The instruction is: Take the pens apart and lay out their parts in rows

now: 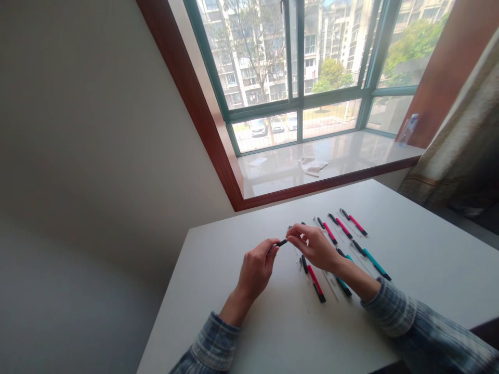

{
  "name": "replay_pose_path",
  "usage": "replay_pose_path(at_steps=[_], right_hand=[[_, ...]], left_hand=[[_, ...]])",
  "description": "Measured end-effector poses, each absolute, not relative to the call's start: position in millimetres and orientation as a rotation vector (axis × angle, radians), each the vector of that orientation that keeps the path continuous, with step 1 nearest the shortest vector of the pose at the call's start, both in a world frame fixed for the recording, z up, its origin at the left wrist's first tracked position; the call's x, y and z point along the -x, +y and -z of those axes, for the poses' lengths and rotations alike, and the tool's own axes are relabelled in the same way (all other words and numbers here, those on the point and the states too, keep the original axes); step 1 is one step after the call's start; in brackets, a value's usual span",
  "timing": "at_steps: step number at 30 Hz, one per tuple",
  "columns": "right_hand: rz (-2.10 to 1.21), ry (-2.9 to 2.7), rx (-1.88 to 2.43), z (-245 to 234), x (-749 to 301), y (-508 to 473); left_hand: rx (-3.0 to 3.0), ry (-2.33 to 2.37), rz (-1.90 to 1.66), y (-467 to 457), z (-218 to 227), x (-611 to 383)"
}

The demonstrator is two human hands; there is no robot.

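My left hand (255,266) pinches a short black pen part (281,243) between thumb and fingers, above the white table (218,291). At the far end of that part, my right hand (314,246) has its thumb and fingertips pressed together; whatever is between them is too small to make out. Under and beside my right hand lie groups of pen parts. A red pen barrel (316,283) and a black pen part (304,264) are just below it, and a teal pen barrel (343,286) lies under the wrist. My right hand and forearm hide some of the parts.
Farther right are several pink pen barrels (343,227), another teal pen barrel (376,263) and thin pale rods. Behind the table is a windowsill (268,179) with a crumpled cloth (313,165) and a clear bottle (408,130). A curtain (460,124) hangs at right.
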State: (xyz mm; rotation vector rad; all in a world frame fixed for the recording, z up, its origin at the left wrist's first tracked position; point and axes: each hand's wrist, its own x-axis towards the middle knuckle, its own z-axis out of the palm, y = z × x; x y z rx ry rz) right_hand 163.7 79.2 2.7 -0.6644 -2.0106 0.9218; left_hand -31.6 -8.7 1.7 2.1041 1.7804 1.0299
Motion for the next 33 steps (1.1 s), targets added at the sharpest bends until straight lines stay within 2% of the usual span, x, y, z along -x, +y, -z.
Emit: replay_pose_path(at_steps=[7, 12, 27, 33], right_hand=[[-1.054, -1.929, 0.689, -2.2, -163.5, 78.8], [-0.998, -1.944, 0.760, 3.9, -162.7, 82.7], [-0.858, -1.970, 0.607, -2.5, -164.7, 82.6], [-1.013, -1.927, 0.572, -1.8, -163.6, 82.5]], left_hand=[[-2.098, 1.805, -1.036, -9.7, -5.0, 30.2], [-2.087, 1.803, -1.018, -9.1, -3.1, 30.3], [-1.832, 1.686, -1.098, -6.4, -1.4, 28.0], [-1.720, 1.613, -1.126, -6.1, -2.0, 28.5]])
